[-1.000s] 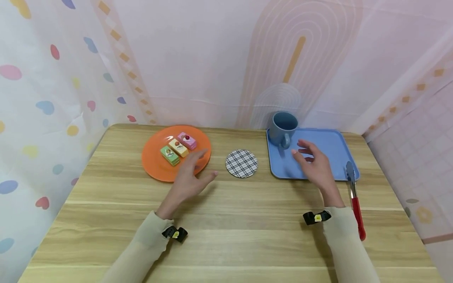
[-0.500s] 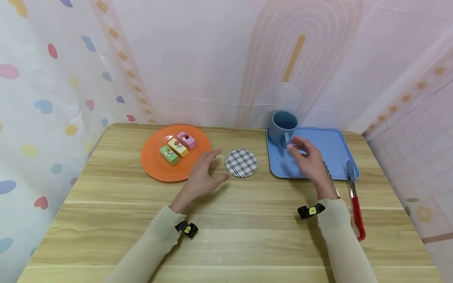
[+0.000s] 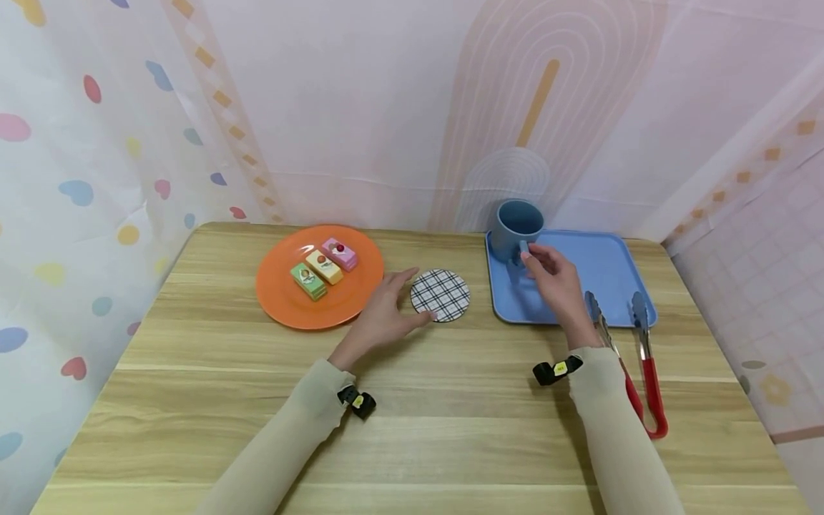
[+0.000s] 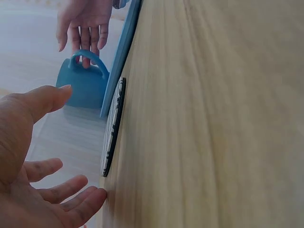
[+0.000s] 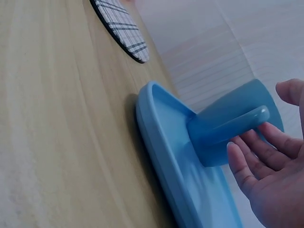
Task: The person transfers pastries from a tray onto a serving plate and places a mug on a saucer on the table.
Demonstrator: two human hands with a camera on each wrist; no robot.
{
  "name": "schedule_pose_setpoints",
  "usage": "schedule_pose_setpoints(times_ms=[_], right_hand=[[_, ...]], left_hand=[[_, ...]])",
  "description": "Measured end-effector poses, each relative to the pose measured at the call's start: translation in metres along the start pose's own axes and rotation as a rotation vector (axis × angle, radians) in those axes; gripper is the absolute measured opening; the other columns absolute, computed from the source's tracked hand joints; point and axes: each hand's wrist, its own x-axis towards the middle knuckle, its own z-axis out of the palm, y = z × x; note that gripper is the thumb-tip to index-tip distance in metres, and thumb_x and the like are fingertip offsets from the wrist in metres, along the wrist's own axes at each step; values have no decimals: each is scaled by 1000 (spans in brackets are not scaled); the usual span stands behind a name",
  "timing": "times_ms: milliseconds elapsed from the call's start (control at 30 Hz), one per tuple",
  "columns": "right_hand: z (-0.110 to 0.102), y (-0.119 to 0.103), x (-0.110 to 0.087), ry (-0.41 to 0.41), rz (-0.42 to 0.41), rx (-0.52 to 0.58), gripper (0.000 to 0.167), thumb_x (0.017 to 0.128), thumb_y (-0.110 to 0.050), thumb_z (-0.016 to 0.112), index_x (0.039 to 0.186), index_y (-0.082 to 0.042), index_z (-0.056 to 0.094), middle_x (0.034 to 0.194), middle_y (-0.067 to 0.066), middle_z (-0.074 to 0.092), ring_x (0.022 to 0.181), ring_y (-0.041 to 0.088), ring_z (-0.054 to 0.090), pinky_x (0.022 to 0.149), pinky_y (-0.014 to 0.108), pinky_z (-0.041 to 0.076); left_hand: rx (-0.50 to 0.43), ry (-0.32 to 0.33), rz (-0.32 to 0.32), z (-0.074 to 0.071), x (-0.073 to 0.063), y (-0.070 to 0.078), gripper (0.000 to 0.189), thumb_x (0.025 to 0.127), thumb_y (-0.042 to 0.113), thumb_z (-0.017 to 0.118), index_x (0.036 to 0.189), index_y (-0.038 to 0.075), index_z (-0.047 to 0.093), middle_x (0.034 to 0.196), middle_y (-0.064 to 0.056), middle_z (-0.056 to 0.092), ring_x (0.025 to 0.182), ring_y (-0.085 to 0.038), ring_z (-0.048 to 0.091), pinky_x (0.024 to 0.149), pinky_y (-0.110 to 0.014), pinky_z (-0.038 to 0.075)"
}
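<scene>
My left hand is beside the round plaid coaster on the table, its thumb and fingers spread apart at the coaster's left side. The left wrist view shows nothing between the thumb and the fingers. A blue-grey mug stands upright on the back left corner of the blue tray, its handle toward me. My right hand is at that handle. In the right wrist view its fingers reach the handle, while the thumb stands apart from it.
An orange plate at the left holds green, yellow and pink toy cake slices. Red-handled tongs lie at the right, tips over the tray's front edge, partly behind my right forearm. A patterned curtain hangs behind the table.
My left hand has moved right from over the plate's edge to the coaster. The right hand has moved slightly left to the mug handle, uncovering more of the tongs.
</scene>
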Motion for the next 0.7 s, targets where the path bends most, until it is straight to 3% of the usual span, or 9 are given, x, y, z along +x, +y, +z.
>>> schedule_pose_setpoints(times_ms=[167,400,700], right_hand=[[6,1,5,10,19,29,54,103,-47,59,143,-10,58,139,12,65,123,29,62,102,40,57],[16,3,11,42,-8,135,51,105,-46,55,132,-4,65,129,15,69,115,14,65,92,28,59],[26,6,18,69,-41,285,47,108,-37,53,124,6,65,98,-7,70,97,4,67,83,21,60]], left_hand=[[11,-28,-8,3,8,0,92,83,40,86,157,12,40,151,-18,45,139,-35,45,122,-55,41],[7,-51,-76,6,15,-3,91,81,36,88,156,11,43,149,-17,43,136,-34,43,121,-53,41],[46,-53,-73,11,22,-7,93,77,30,91,154,6,45,149,-17,39,141,-33,35,124,-50,38]])
